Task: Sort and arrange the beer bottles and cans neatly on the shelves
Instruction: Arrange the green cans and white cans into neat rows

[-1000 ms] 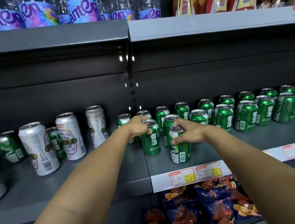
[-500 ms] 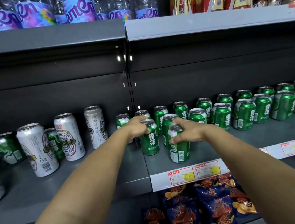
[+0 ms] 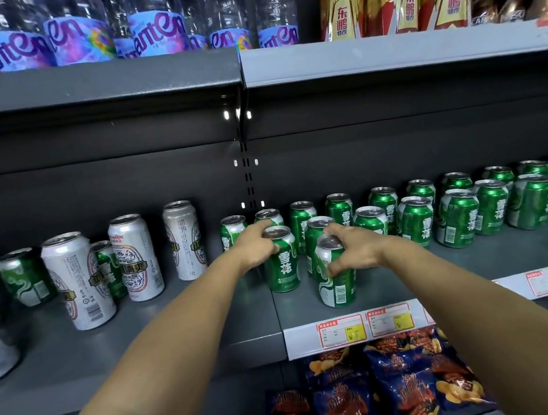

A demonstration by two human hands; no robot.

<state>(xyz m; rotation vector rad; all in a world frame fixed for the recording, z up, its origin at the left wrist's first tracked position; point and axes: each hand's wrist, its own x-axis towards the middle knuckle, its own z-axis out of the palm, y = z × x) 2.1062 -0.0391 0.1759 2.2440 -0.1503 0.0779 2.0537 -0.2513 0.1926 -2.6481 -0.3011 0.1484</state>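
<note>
Green cans (image 3: 415,221) right of the shelf post (image 3: 245,162) stand in tidy rows. My left hand (image 3: 257,247) wraps one green can (image 3: 282,261); my right hand (image 3: 357,249) pinches the front can (image 3: 336,275). Left of the post, white cans (image 3: 133,255) stay mixed with green ones.

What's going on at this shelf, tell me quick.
A person is tidying beer cans on the middle shelf. The left hand grips one green can from the side; the right hand holds another green can nearer the shelf's front edge. Rows of green cans stand to the right, taller white cans to the left.
</note>
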